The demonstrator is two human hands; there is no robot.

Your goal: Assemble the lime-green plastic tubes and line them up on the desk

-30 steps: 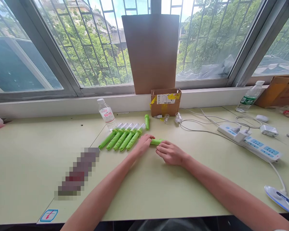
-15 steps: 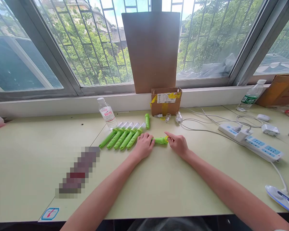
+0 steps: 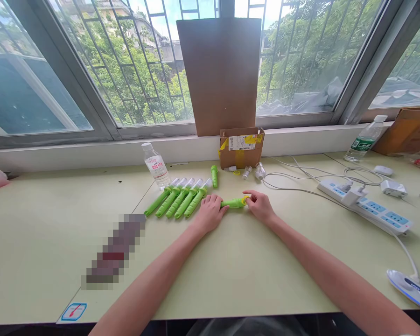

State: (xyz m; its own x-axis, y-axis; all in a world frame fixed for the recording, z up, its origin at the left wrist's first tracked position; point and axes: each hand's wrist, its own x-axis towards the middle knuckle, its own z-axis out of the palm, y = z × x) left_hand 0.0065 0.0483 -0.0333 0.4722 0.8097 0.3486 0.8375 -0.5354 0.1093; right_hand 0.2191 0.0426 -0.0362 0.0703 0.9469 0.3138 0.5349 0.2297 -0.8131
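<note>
In the head view, the left hand lies palm down on the pale green tabletop, its fingers curled over the left part of a bright green plastic tube that lies crosswise before the person. The right hand is half curled at the tube's other end, index finger stretched out, the fingertips touching a thin yellow ring there; whether they pinch it cannot be told.

One second ago the right hand covered that end and no ring showed; half a second ago it had drawn back to the right and the ring was visible. Since then the hand has shifted only slightly, while the ring stands out more plainly. The left hand's fingers are now drawn closer about the tube.

Near the brown cardboard box, a small clear plastic cup has moved rightward, nearer to a second, larger clear cup. Unchanged are the slanting row of five green tubes with clear tops beside the left hand, the single short green tube beyond it, and the clear water bottle with a white-and-red label behind the row.
</note>
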